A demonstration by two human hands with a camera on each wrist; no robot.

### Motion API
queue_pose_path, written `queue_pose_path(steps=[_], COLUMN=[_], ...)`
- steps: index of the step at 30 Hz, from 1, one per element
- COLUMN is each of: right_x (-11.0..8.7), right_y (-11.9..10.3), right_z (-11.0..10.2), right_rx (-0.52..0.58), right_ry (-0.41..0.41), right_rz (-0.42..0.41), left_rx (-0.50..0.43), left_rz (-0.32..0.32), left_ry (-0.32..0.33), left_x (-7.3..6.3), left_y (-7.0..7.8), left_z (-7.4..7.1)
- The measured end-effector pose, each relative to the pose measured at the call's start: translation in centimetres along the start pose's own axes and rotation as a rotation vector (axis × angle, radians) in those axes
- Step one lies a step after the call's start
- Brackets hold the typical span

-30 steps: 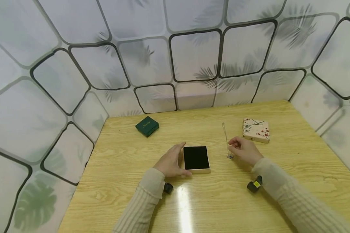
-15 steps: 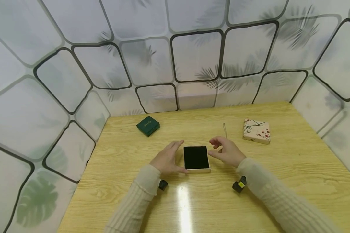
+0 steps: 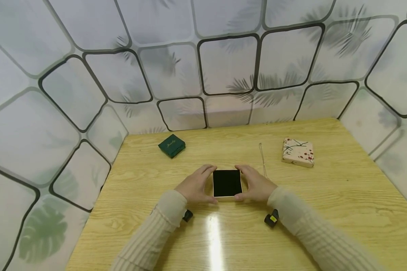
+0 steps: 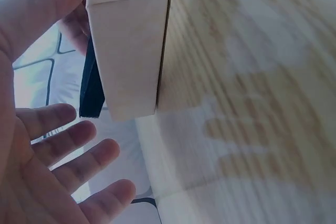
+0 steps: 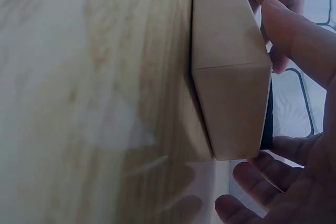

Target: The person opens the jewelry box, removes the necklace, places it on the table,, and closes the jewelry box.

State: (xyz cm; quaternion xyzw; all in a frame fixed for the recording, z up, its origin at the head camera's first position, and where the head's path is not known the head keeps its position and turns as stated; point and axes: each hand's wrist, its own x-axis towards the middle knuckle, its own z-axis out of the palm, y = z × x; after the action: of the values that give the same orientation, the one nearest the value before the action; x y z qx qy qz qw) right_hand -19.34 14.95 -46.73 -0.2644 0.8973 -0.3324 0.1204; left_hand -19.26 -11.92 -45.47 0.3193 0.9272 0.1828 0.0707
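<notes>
A shallow square box (image 3: 227,198) with pale walls and a black insert (image 3: 227,183) stands on the table between the hands. The left hand (image 3: 195,186) lies around its left side, thumb by the front corner. In the left wrist view its fingers are spread and fairly straight, just off the far end. Across the box's right end, the right hand (image 3: 256,185) holds it, thumb at the front corner and fingertips at the back one. Behind that hand lies a thin necklace chain (image 3: 262,156); its lower end is hidden.
A dark green box (image 3: 172,146) with gold script sits at the back left. At the back right is a cream box (image 3: 297,152) with a printed branch and red blossoms. A patterned curtain (image 3: 228,67) closes off the wooden table's (image 3: 135,180) back and sides.
The right hand has left the lower end of the chain and moved left to the box's right side. The left hand has shifted slightly left and stays by the box.
</notes>
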Motion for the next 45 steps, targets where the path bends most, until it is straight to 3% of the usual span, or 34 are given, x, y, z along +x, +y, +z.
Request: queue_pose_path(steps=[23,45], right_x=[-0.3,-0.3], right_y=[0.4,0.7], right_z=[0.8,0.8], right_rx=[0.117,0.088], right_ry=[-0.004,0.005], right_rz=[0.069,0.022], left_rx=[0.023,0.043], left_rz=[-0.016,-0.06], left_ry=[-0.017,-0.036], left_x=[-0.4,-0.3], left_y=[0.1,0.1], left_z=[0.6,1.1])
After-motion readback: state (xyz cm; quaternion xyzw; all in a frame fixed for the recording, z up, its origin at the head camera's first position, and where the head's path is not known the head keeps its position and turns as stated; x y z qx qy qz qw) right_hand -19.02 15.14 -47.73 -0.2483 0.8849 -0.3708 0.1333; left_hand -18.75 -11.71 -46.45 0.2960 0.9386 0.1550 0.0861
